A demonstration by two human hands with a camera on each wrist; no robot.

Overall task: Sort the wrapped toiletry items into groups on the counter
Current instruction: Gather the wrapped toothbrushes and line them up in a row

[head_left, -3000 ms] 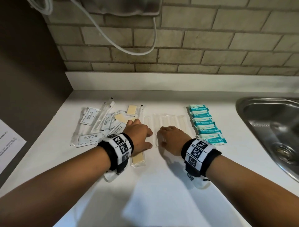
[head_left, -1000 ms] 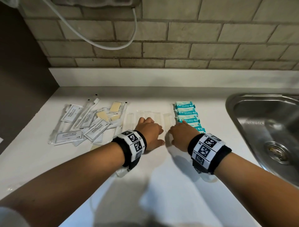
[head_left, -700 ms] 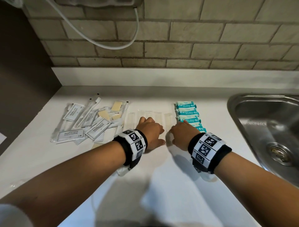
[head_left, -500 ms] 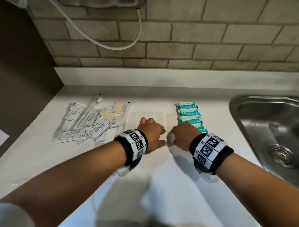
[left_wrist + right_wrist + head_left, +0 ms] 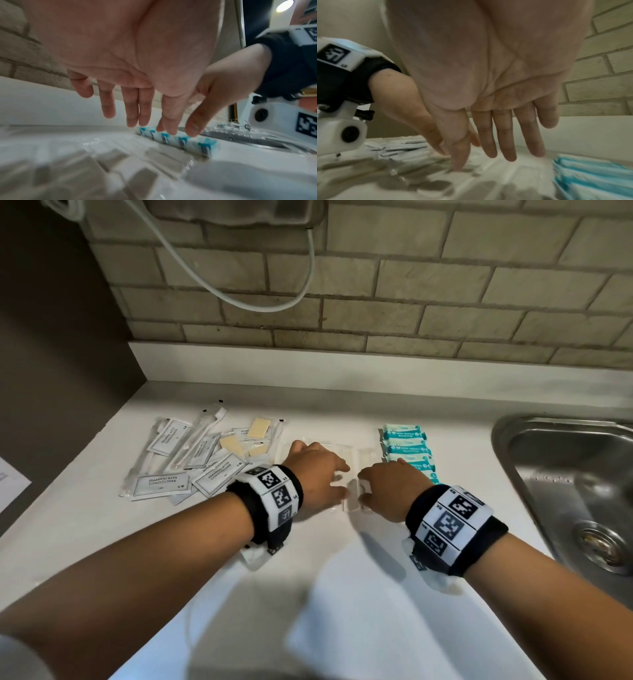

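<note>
Two bare forearms, each with a strapped-on wrist camera rig

The left wristband point(image 5: 270, 501) and right wristband point(image 5: 452, 525) are black fabric cuffs carrying white blocks printed with black square fiducial markers; beneath each hangs a white plastic housing point(image 5: 342, 134) with a round black lens.

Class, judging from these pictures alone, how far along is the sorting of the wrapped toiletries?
Done: the teal wrapped packets sit in one tidy row beside the steel sink. In hand: the left hand and right hand, fingers straight, hover over the row of clear-wrapped white pieces; whether they touch is unclear. Left: the mixed pile of white shampoo sachets, yellow bars and long wrapped sticks.
</note>
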